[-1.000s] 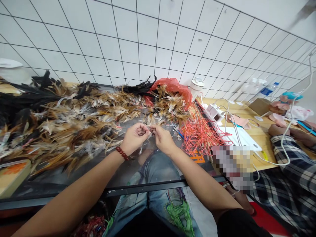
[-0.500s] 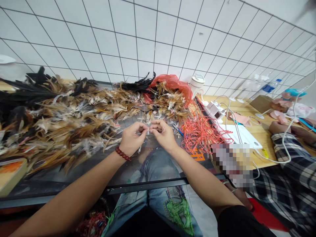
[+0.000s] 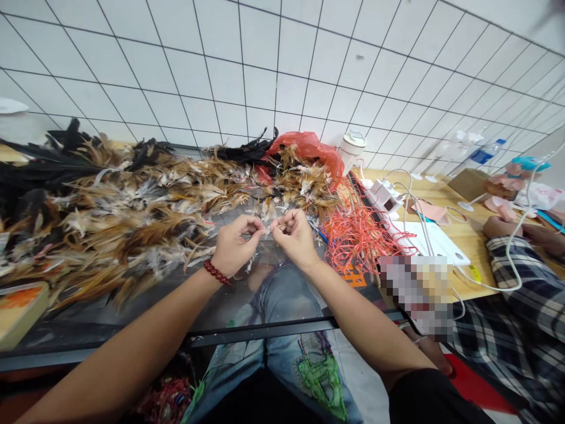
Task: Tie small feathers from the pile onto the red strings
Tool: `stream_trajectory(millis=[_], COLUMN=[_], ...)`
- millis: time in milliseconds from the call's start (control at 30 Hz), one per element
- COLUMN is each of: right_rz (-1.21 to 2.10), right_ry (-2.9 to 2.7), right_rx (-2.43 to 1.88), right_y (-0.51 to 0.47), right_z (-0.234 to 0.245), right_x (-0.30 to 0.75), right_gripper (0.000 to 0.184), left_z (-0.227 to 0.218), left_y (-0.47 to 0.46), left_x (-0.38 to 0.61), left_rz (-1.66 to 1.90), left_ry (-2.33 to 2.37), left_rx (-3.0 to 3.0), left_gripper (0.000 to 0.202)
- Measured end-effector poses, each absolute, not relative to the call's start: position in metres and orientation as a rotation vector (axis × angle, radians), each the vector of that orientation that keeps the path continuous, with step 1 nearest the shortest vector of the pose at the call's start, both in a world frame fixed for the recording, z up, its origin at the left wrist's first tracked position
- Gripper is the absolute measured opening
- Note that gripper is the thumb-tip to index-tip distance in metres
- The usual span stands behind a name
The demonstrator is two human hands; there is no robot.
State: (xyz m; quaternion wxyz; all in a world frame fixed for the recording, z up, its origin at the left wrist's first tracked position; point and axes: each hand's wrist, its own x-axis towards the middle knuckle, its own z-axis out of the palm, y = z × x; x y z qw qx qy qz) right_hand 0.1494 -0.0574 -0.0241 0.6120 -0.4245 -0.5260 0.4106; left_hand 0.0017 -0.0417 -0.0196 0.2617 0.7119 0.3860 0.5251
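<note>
Above the dark glass tabletop, my left hand [image 3: 238, 244] and my right hand [image 3: 296, 238] face each other, fingertips close together. Thumb and forefinger of each hand are pinched. A tiny whitish bit [image 3: 266, 231] shows between the fingertips, too small to name. Dark red beads [image 3: 216, 272] circle my left wrist. Brown and white feathers [image 3: 159, 218] lie in a thick heap left of and beyond my hands. Another bunch of feathers [image 3: 309, 182] sits just past my right hand, partly inside a red plastic bag [image 3: 304, 143]. Tangled red string [image 3: 355, 238] lies to its right.
At the far left rest long black feathers [image 3: 39, 176] and a shallow box [image 3: 22, 315]. A white lidded container [image 3: 352, 150], a power strip [image 3: 386, 195] with cables and a white board [image 3: 435, 244] stand right. A co-worker's plaid sleeve [image 3: 512, 268] is at the right edge.
My hands have drawn slightly apart at the fingertips. My right fingers have curled and turned a little; the left hand has shifted slightly left.
</note>
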Motion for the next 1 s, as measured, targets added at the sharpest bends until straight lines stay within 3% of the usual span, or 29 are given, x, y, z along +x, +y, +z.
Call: stream_trajectory(millis=[167,300,500,567,700,800,900,1000], right_rz=[0.944,0.873,0.652,0.587,0.411,0.344,0.462,0.79], right_ry=[-1.152,-1.174,-1.467,-1.554,-1.556,-1.563,-1.583,-1.475], right_rx=[-0.936,-0.91,-0.907,-0.911,-0.998,-1.071,-1.118,-1.11], right_y=[-0.055,-0.055,-0.062,-0.064,-0.063,-0.059,-0.057,-0.058], right_z=[-0.022,-0.021,-0.025,-0.025,-0.026,-0.027,-0.029,-0.032], right_x=[0.15,0.152,0.155,0.156,0.161,0.167,0.166,0.157], right_gripper=[0.037,0.037,0.022,0.018,0.031,0.02,0.013,0.026], left_z=[-0.015,-0.011,-0.009,-0.01,-0.008,-0.006,-0.006,-0.008], left_y=[-0.045,-0.042,-0.039,-0.037,-0.029,-0.023,-0.022,-0.025], left_x=[0.002,0.003,0.003,0.003,-0.004,-0.009,-0.011,-0.008], left_rz=[1.429,1.321,0.951,0.971,1.119,1.222,1.243,1.218], left_ry=[1.026,0.907,0.824,0.833,0.829,0.8,0.824,0.853], left_rx=[1.864,1.492,1.005,0.946,0.824,0.802,0.846,0.917], left_gripper=[0.011,0.027,0.035,0.033,0.031,0.034,0.036,0.036])
